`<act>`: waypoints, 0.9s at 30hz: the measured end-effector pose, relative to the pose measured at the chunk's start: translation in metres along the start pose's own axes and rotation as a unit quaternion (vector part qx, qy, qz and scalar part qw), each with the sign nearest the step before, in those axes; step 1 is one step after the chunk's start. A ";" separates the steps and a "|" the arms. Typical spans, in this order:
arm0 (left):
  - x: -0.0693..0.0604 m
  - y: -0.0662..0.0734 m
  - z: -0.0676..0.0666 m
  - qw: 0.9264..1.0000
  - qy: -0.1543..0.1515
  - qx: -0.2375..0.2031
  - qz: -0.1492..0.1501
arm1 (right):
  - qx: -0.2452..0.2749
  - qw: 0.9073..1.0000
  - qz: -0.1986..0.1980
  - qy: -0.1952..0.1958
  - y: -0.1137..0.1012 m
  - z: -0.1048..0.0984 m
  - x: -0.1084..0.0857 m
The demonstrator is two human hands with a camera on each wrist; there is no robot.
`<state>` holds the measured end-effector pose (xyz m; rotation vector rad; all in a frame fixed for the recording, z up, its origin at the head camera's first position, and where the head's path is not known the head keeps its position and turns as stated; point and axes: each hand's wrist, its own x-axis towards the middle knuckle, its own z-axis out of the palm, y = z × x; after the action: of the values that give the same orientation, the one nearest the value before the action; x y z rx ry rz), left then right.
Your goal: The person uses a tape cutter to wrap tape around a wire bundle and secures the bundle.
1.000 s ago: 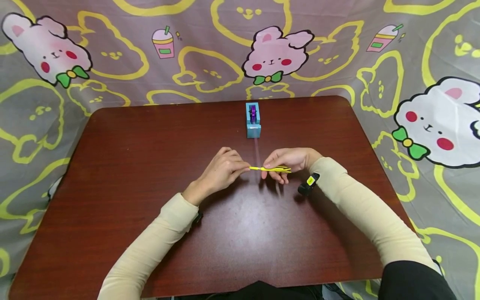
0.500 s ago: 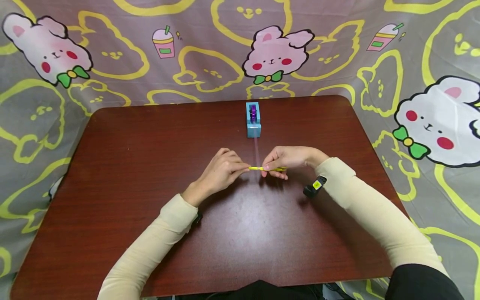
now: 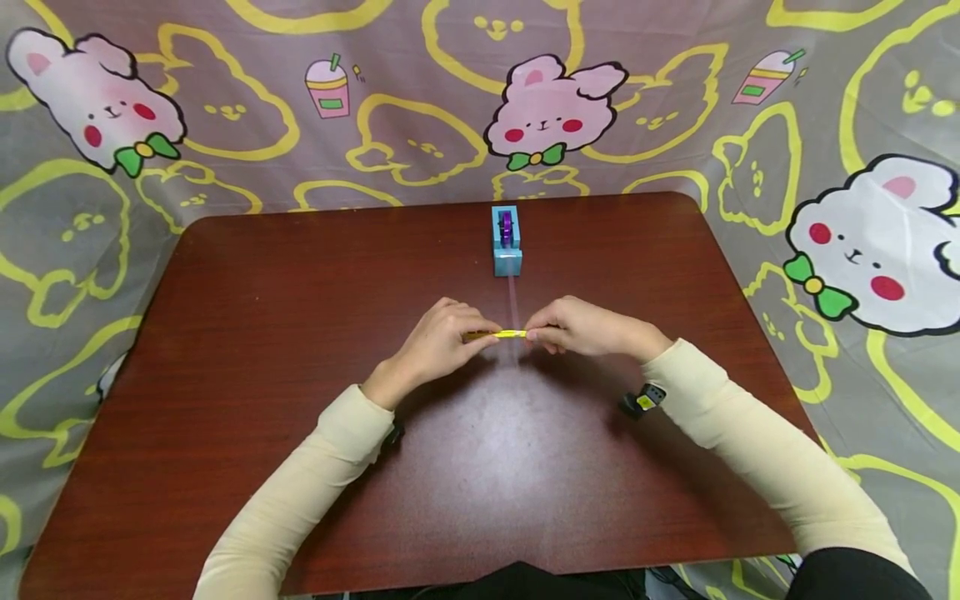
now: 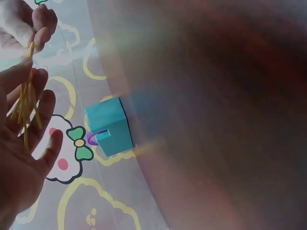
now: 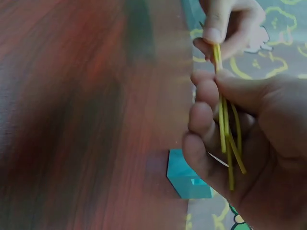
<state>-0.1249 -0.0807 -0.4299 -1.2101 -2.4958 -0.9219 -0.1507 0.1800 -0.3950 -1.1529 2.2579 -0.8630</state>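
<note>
A slim bundle of yellow strands (image 3: pixel 512 333) lies crosswise between the two hands in the head view. My left hand (image 3: pixel 441 337) pinches its left part, while my right hand (image 3: pixel 592 327) pinches the right part between thumb and fingers. Loose strand ends (image 5: pixel 230 143) fan across the right palm in the right wrist view. More yellow ends (image 4: pixel 24 108) spread over the left palm in the left wrist view. A clear tape strip (image 3: pixel 513 302) runs from the blue tape dispenser (image 3: pixel 507 262) to the bundle, meeting it near the right fingertips.
The dispenser carries a purple tape roll (image 3: pixel 506 227) and stands near the back edge of the brown table (image 3: pixel 300 283). A patterned cloth (image 3: pixel 427 50) hangs behind and at both sides. A black device (image 3: pixel 643 402) is strapped at the right wrist.
My right wrist has swung toward me and to the right, while its fingertips stay at the bundle. The strand ends to the right are now hidden by that hand. The dispenser stays put.
</note>
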 end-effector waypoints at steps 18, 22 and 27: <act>0.028 -0.024 -0.012 0.920 -0.177 -0.258 -0.235 | -0.316 0.926 -0.105 0.176 -0.002 0.027 -0.009; 0.030 -0.033 -0.012 0.852 -0.240 -0.360 -0.295 | -0.376 0.897 -0.126 0.194 0.002 0.031 -0.010; 0.030 -0.039 -0.012 0.800 -0.292 -0.419 -0.315 | -0.406 0.875 -0.149 0.217 0.006 0.035 -0.011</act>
<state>-0.1746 -0.0875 -0.4243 -0.8894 -3.1715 -2.3278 -0.1259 0.1806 -0.4228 -1.8517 2.9991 -0.2390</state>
